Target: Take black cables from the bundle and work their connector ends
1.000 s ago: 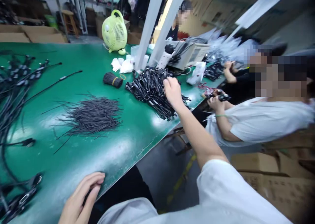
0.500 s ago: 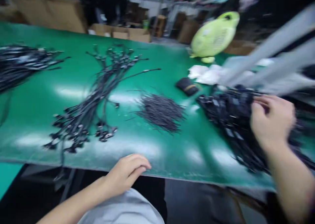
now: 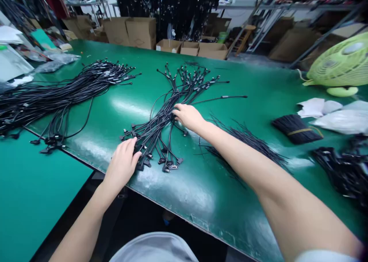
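The middle of the worktop (image 3: 184, 195) carries a loose bundle of black cables (image 3: 165, 114), and I take this bundle as the centre of the clock. The right hand (image 3: 188, 117) is placed over the narrow part of the bundle, at the centre, with its fingers bent downward; whether they are clamped on cables I cannot tell, because the back of the hand hides this. The left hand (image 3: 122, 160) is at eight o'clock, just beside the lower cable ends, its thumb and fingers standing apart. Some dark connectors (image 3: 171, 167) lie at six o'clock, and the other cable ends spread out toward one o'clock.

At nine o'clock there is a larger pile of cables (image 3: 71, 89). Between three and four o'clock lie thin black strands (image 3: 255, 141), partly behind the right forearm. Further, at three o'clock, is a banded black bunch (image 3: 293, 127), near crumpled white sheets (image 3: 312, 107). A green fan (image 3: 340, 62) stands between two and three o'clock.
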`<state>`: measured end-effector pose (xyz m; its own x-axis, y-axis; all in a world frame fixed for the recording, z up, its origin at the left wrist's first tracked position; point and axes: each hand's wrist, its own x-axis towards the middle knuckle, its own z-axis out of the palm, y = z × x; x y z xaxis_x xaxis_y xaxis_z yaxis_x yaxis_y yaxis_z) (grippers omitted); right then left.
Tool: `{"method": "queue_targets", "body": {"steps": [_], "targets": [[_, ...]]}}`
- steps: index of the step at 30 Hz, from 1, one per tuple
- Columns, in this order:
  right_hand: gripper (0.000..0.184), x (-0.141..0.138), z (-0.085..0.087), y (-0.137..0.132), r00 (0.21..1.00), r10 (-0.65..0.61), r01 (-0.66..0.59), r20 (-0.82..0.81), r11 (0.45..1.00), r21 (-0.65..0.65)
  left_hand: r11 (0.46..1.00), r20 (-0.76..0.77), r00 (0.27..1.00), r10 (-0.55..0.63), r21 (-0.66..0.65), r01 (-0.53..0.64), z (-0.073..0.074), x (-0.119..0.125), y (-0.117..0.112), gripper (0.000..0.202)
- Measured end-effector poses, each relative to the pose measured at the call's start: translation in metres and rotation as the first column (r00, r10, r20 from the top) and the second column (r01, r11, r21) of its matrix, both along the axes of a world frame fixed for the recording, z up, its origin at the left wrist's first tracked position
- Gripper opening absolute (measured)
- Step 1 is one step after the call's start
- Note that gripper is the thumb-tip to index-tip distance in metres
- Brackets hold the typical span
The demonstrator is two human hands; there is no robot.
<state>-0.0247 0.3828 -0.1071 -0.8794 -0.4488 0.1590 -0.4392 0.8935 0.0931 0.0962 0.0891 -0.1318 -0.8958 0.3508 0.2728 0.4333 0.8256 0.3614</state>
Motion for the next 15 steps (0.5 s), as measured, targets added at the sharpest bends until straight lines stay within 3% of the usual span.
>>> {"method": "queue_targets", "body": {"steps": [2,4,7,10,12,15], "targets": [[0.025,-0.017,0.011,-0.005,1.000,0.025,-0.026,0.014,0.998,0.058,0.999,0.046,0.999,-0.012,0.035,0.010,-0.005,0.000,-0.004,0.048],[0.029,-0.022,0.035,0.003,0.995,-0.040,0.043,-0.091,0.999,0.029,0.995,0.044,0.999,-0.005,0.096,0.001,-0.003,0.003,-0.006,0.053],[0.033,-0.012,0.089,0.016,0.935,-0.159,0.147,-0.317,0.987,-0.061,0.977,-0.079,0.996,0.043,0.213,-0.025,0.014,0.007,-0.003,0.058],[0.036,0.012,0.143,0.003,0.897,-0.129,0.102,-0.422,0.991,-0.087,0.945,-0.235,0.969,0.076,0.327,0.006,0.038,-0.001,0.007,0.059],[0.040,0.031,0.172,-0.018,0.878,-0.088,0.044,-0.471,0.994,-0.103,0.932,-0.228,0.974,0.006,0.355,0.077,0.049,-0.015,0.015,0.054],[0.043,0.054,0.207,-0.038,0.859,-0.059,0.012,-0.508,0.995,-0.096,0.896,-0.037,0.986,-0.165,0.413,0.165,0.054,-0.038,0.023,0.035]]}}
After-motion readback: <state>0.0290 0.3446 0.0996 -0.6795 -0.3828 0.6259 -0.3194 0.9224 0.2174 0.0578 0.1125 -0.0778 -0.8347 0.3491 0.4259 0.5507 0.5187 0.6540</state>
